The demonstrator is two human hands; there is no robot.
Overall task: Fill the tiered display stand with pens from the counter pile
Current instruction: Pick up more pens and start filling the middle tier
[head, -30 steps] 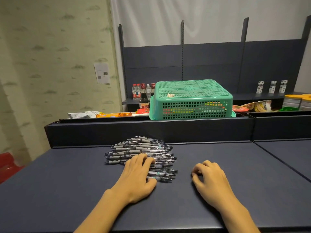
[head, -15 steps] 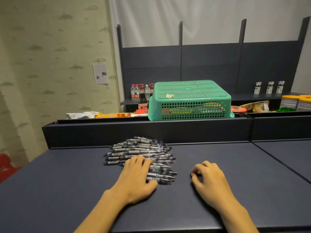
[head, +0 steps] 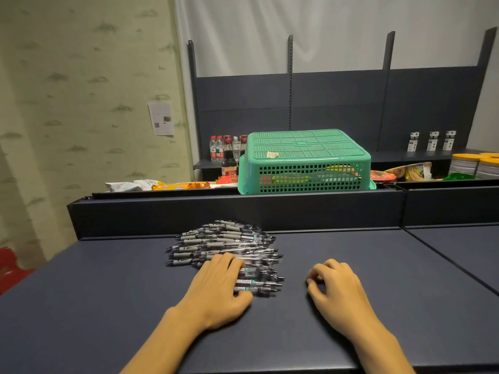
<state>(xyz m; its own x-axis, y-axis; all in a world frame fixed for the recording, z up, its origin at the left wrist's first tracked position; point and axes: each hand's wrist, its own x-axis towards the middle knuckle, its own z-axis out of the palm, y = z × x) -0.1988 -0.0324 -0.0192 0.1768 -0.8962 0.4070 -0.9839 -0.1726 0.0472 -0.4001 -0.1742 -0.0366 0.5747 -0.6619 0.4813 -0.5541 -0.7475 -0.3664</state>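
A pile of pens lies on the dark tabletop, near its far edge and left of the middle, just in front of the raised ledge that runs along the back. The pens have grey grips and clear wrappers and lie mostly side by side, tips pointing left and right.

The left hand rests palm down on the near right part of the pile, fingers laid fairly straight over the pens and thumb out against the nearest ones; it grips none of them. The right hand rests on the bare tabletop just right of the pile, apart from it, fingers loosely curled under and holding nothing.

Beyond the ledge stands an upturned green basket, with bottles to its left and tins toward the far right corner.
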